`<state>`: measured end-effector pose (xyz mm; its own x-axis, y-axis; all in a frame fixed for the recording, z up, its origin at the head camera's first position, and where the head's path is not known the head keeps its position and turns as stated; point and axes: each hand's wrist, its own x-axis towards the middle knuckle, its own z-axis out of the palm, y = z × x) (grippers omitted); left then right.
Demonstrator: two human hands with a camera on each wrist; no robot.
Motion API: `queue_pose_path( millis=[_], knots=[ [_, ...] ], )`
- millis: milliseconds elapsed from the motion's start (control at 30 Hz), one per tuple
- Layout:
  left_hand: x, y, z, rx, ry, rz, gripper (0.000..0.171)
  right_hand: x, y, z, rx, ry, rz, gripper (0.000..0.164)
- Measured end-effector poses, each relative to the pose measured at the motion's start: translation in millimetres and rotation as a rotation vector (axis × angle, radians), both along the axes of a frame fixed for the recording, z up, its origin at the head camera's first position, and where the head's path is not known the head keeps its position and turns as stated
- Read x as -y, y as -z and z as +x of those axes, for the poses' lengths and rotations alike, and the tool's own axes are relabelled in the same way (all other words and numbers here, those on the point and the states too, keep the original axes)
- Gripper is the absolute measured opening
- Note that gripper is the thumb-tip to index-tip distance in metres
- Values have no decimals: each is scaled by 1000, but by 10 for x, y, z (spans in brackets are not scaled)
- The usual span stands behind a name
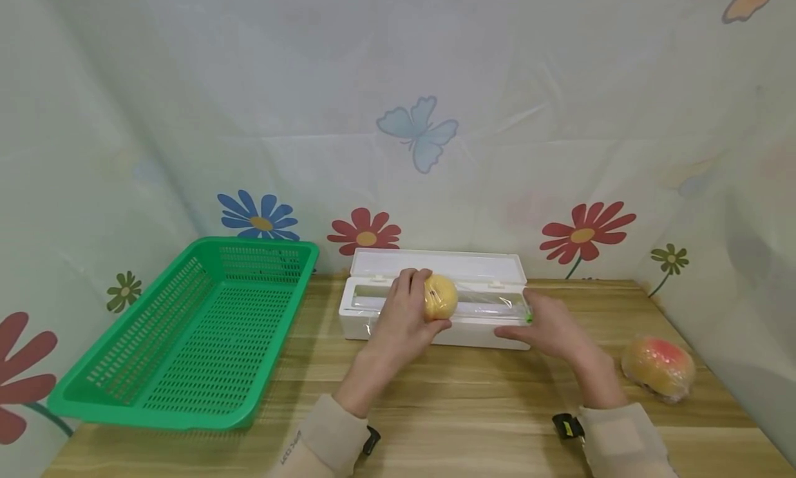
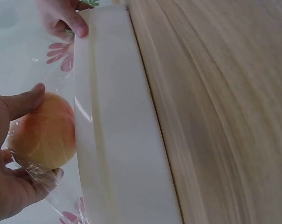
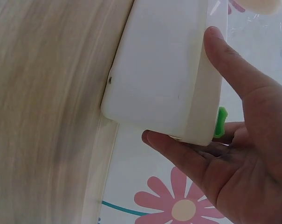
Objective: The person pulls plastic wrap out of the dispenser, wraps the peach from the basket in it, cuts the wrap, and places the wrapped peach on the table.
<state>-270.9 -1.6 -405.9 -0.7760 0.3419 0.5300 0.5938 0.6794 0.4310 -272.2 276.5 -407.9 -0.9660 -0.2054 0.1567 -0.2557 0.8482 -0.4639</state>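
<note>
Peach-like fruit [image 1: 441,298]: Held just over the cling film dispenser [image 1: 472,335], near the middle of its length, yellow with a red blush; whether it touches the box I cannot tell.
Left hand [image 1: 401,326]: My grip is closed round the fruit, thumb on 1 side, fingers on the other, coming in from the fruit's left.
Dispenser's long axis: Left to right across the worktop [image 1: 472,409], crosswise to my forearms, its open trough facing up beneath the fruit.
Lid [image 1: 435,265]: Hinged back on the far side, toward the flowered backdrop [image 1: 510,181].
Clear film [image 2: 40,176]: Clings and bunches about the fruit by my left fingers; whether it joins the roll, I cannot tell.
Right hand [image 1: 553,326]: My other grip clasps the dispenser's right end, thumb on the front wall, fingers round the end, well apart from the fruit.
Green tab [image 3: 221,122]: At that same right end, just beside my right hand.
Key line: By my reading, the next move turns on this run between 2 grips, fruit at mid-length on the left, box end on the right, with my left hand the nearer to the fruit.
Green basket [image 1: 282,333]: Left of the dispenser, on my left hand's side.
Film-wrapped fruit [image 1: 659,369]: A 2nd piece, red and yellow, on the worktop beyond my right wrist.
</note>
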Motion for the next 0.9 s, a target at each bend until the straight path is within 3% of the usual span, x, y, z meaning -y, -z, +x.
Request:
queue_pose_path(
  millis=[267, 567, 900],
  knots=[
    [-3, -15, 12, 8, 41, 33, 84, -19, 3, -4, -16, 22, -9, 85],
    [1, -60, 78, -3, 42, 39, 83, -18, 14, -1, -33, 38, -8, 82],
    [38, -120, 208, 54, 56, 70, 82, -1, 10, 12, 6, 73, -29, 90]
  ],
)
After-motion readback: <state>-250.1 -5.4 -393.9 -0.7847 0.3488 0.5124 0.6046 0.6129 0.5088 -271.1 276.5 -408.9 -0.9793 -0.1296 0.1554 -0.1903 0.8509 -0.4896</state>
